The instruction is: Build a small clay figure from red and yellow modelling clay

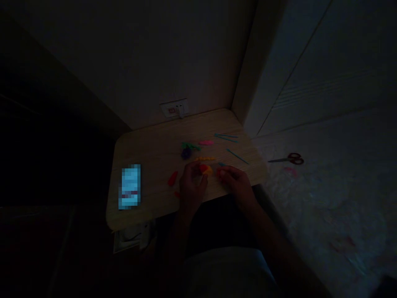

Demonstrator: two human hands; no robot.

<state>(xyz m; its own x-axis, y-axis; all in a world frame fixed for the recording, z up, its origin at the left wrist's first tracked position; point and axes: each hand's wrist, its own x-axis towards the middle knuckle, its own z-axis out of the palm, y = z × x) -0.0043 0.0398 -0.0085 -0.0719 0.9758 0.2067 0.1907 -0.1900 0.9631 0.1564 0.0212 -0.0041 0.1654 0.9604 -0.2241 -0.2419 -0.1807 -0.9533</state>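
The light is dim and small details are lost. My left hand (192,182) is closed on a small red-and-orange piece (206,169), held just above the front of a wooden tabletop (149,149). Close beside it on the right, my right hand (234,179) pinches a small red piece (220,172). The two pieces are apart. Beyond the hands lie a knobbly yellow-orange strip (205,159), a dark blue-purple cluster (186,153), a green piece (191,146) and a pink piece (206,142). A red tapered piece (173,178) rests left of my left hand.
Thin blue-green sticks (237,156) lie at the table's right. A lit, pixelated screen (129,187) sits on the left. A wall socket (174,108) with a plug is behind the table. Scissors (294,158) rest off to the right, near crumpled clear plastic (322,215).
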